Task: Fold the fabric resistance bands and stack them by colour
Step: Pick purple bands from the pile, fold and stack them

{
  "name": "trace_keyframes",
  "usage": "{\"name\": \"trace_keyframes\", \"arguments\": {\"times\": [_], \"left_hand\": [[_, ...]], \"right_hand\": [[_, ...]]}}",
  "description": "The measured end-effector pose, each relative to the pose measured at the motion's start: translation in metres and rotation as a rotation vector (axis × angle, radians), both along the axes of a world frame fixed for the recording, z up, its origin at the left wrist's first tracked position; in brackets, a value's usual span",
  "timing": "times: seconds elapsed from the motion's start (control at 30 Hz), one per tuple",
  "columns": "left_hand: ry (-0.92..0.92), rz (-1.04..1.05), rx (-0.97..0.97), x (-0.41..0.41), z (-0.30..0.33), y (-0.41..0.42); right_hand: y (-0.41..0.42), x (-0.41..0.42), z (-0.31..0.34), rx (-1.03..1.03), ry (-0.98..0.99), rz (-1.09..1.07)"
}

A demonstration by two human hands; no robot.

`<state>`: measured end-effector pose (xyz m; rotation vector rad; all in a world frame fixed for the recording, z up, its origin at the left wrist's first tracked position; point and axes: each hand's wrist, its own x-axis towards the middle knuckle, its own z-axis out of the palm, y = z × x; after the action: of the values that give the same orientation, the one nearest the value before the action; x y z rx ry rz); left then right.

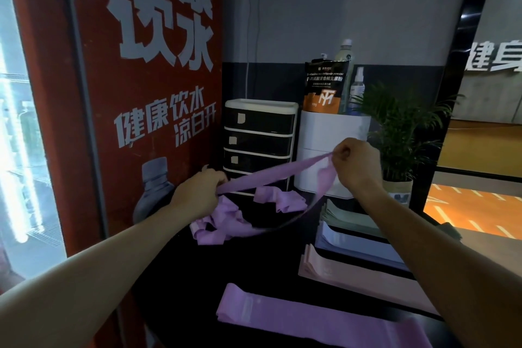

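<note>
We're pinching a purple band point(271, 174) taut between left hand point(197, 192) and right hand point(357, 162), above the loose purple pile point(223, 220), flattening it for folding.

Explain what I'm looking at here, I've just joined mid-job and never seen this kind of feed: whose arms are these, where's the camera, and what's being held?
There is no machine: a person works bare-handed, and the single camera sits on their head, looking forward and down. The left hand and right hand each pinch one end of a purple band, stretched in the air between them. On the dark table lie more loose purple bands, a flat folded purple band nearest the camera, and on the right stacks of pink bands, pale blue bands and green bands. Behind stand a small drawer unit, a white box and a potted plant.
</note>
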<state>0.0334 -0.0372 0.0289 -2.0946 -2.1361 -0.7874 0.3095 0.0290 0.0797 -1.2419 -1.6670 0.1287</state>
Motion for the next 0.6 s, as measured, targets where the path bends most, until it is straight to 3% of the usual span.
{"name": "trace_keyframes", "arguments": {"times": [0.17, 0.37, 0.5, 0.6], "left_hand": [[-0.056, 0.149, -0.030, -0.020, -0.008, -0.004], [-0.463, 0.078, 0.028, -0.012, 0.006, -0.006], [-0.677, 0.056, -0.076, -0.012, 0.011, -0.010], [-0.717, 0.071, -0.146, -0.014, 0.010, -0.012]], "right_hand": [[0.010, 0.021, -0.010, -0.123, 0.079, -0.045], [0.006, 0.007, -0.017, -0.147, 0.020, 0.075], [0.003, 0.002, -0.021, -0.197, -0.047, 0.105], [0.004, 0.002, -0.023, -0.229, -0.048, 0.090]]}}
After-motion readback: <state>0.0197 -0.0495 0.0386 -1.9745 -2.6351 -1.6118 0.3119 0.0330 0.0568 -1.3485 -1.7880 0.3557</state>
